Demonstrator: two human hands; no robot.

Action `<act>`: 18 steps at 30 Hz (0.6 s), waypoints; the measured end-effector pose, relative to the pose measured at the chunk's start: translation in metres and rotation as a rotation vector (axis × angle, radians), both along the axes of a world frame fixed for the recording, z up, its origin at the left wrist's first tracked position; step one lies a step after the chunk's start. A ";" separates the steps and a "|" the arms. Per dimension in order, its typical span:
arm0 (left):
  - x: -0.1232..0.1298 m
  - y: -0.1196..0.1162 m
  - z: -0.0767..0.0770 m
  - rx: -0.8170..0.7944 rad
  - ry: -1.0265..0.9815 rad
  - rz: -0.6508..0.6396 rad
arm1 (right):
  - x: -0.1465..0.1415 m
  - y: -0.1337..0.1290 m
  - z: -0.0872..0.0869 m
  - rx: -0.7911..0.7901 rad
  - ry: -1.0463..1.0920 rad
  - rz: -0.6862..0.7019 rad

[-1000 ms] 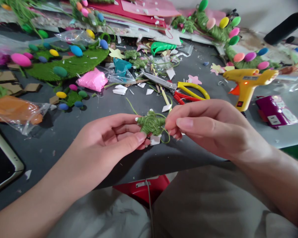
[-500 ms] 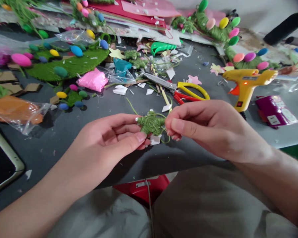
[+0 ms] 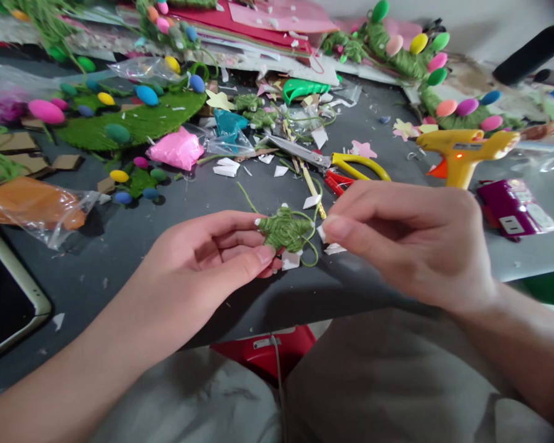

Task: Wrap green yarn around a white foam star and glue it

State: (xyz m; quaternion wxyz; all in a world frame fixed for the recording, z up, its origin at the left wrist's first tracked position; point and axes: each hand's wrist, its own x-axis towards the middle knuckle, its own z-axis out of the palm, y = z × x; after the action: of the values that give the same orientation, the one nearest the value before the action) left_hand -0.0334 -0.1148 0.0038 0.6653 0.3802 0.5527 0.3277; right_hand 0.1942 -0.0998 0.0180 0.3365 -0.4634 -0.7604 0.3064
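Between the thumb and fingers of my left hand (image 3: 216, 252) is a small star wrapped in green yarn (image 3: 285, 230), with white tips showing at some points. A loose strand of green yarn (image 3: 310, 255) loops off its right side. My right hand (image 3: 397, 240) is just right of the star, apart from it, thumb and fingertips pinched together. Whatever lies in that pinch is too small or hidden to name. White scraps (image 3: 290, 261) lie on the dark table under and beside the star. Behind the right hand are scissors (image 3: 357, 167) with yellow and red handles, partly covered.
A yellow glue gun (image 3: 464, 154) with a lit red light stands at right, near a purple box (image 3: 514, 208). Left are bagged pink clay (image 3: 176, 149), bagged orange clay (image 3: 34, 203) and a phone (image 3: 39, 298). Green yarn leaves (image 3: 133, 120) with coloured balls sit behind.
My right hand has drawn away from the star to the right, its fingers more curled. My left hand keeps hold of the star, nearly unmoved. The view has shifted slightly.
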 end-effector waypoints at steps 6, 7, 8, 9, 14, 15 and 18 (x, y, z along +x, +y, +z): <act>-0.001 0.000 -0.001 0.028 -0.034 -0.040 | 0.004 0.002 -0.005 0.368 -0.330 0.329; -0.001 0.001 -0.001 0.023 -0.034 -0.031 | 0.004 0.002 -0.005 0.387 -0.374 0.359; 0.000 0.001 -0.001 0.019 -0.036 -0.016 | 0.004 0.002 -0.006 0.395 -0.411 0.370; 0.000 0.001 -0.001 0.011 -0.040 -0.009 | 0.004 0.002 -0.007 0.395 -0.442 0.368; 0.001 0.002 -0.004 0.059 -0.084 -0.021 | 0.004 0.004 -0.012 0.440 -0.508 0.392; 0.000 0.002 -0.004 0.092 -0.095 -0.023 | 0.004 0.004 -0.012 0.445 -0.512 0.394; -0.001 0.001 0.000 0.040 0.002 -0.015 | 0.004 0.006 -0.014 0.442 -0.527 0.392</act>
State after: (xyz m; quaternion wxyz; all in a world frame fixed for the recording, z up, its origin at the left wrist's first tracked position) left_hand -0.0339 -0.1135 0.0040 0.6595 0.3979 0.5439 0.3332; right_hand 0.1985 -0.0942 0.0044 0.1567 -0.2887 -0.9423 0.0645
